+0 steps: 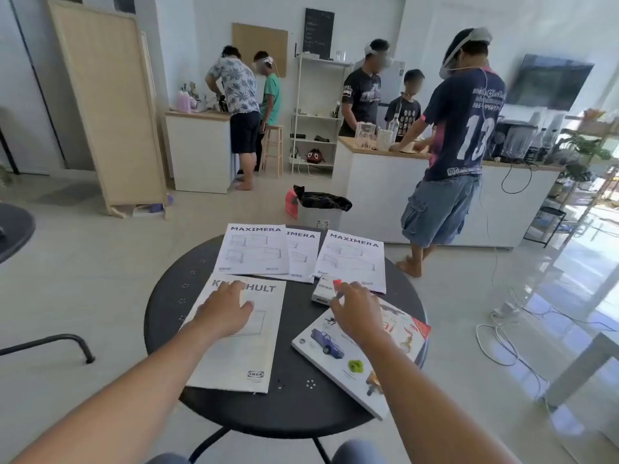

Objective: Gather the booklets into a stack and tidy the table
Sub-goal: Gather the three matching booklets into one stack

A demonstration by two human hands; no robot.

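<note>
On the round black table [294, 410], three white MAXIMERA booklets lie along the far edge: a left booklet [253, 251], a middle booklet [301, 256] partly under it, and a right booklet [353, 259]. A larger white booklet [241, 349] lies near left, and my left hand [224, 311] rests flat on its top part. A picture book with a blue car [338, 356] lies near right. My right hand [356, 309] hovers over the book's far end, its fingers curled at a small white box [323, 291] with a red tip. Whether they grip the box I cannot tell.
Several people stand at white counters [378, 192] beyond the table; the nearest stands just past the far right edge. A bin with a black bag [318, 204] sits behind the table. Cables [502, 333] lie on the floor to the right. A black chair frame [50, 343] is at left.
</note>
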